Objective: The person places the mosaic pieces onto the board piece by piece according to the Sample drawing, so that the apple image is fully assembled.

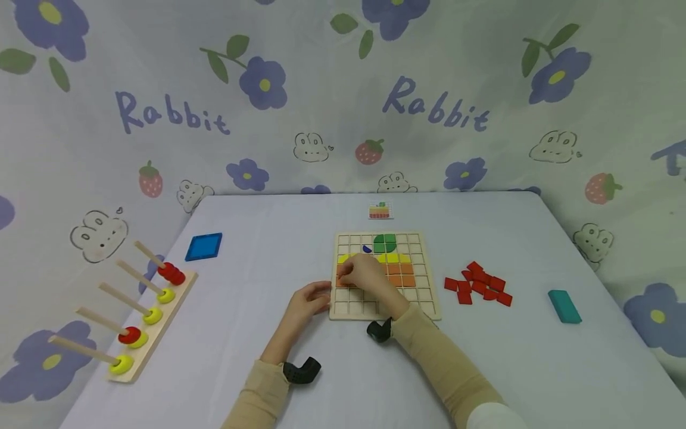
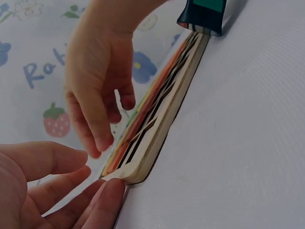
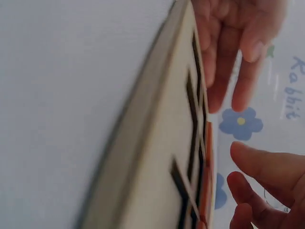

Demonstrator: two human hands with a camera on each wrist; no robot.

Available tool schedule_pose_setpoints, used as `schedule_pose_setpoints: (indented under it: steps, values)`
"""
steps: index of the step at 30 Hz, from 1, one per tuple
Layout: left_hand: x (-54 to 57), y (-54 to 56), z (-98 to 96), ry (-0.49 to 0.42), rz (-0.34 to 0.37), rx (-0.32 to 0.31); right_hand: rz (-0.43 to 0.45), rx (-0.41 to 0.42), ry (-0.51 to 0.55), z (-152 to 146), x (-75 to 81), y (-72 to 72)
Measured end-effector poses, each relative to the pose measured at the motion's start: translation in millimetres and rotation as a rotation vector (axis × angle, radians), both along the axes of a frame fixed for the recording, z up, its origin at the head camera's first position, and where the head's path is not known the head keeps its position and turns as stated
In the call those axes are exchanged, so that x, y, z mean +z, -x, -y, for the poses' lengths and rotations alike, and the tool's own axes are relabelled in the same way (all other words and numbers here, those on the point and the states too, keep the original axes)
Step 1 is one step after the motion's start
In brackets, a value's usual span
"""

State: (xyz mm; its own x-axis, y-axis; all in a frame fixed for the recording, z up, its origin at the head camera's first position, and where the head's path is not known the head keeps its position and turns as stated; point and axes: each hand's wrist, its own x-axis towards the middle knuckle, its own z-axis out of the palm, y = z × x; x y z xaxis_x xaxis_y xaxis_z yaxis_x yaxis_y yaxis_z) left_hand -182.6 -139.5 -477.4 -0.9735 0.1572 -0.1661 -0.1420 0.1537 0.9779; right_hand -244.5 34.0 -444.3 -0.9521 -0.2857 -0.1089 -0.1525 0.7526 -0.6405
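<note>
Wooden grid board (image 1: 354, 308) on worktop (image 1: 268, 238); left hand (image 1: 305, 302) at its left edge, fingers loose. Right hand (image 1: 367, 273) over its left half, fingers apart, seemingly empty. Red tiles (image 1: 479, 287) right of board, right hand nearer.

2 hands (image 1: 306, 302), 1 grid board (image 1: 348, 307), 1 card (image 1: 380, 210), 5 pegs (image 1: 125, 299), 1 blue square (image 1: 203, 246), 1 teal block (image 1: 564, 306)
</note>
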Motion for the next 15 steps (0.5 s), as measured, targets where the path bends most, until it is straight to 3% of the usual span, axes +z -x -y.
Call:
schedule_pose_setpoints:
  steps: [7, 9, 15]
  values:
    - [-4.2, 1.3, -2.0, 0.04, -0.01, -0.002, -0.052, -0.138, 0.172, -39, 8.5, -2.5]
    - [3.9, -1.9, -3.2, 0.051, -0.009, -0.01, -0.061, -0.179, 0.196, -55, 9.7, -2.7]
    - [1.3, -1.6, -0.9, 0.062, 0.004, 0.009, -0.063, -0.31, 0.233, -106, 16.0, -6.8]
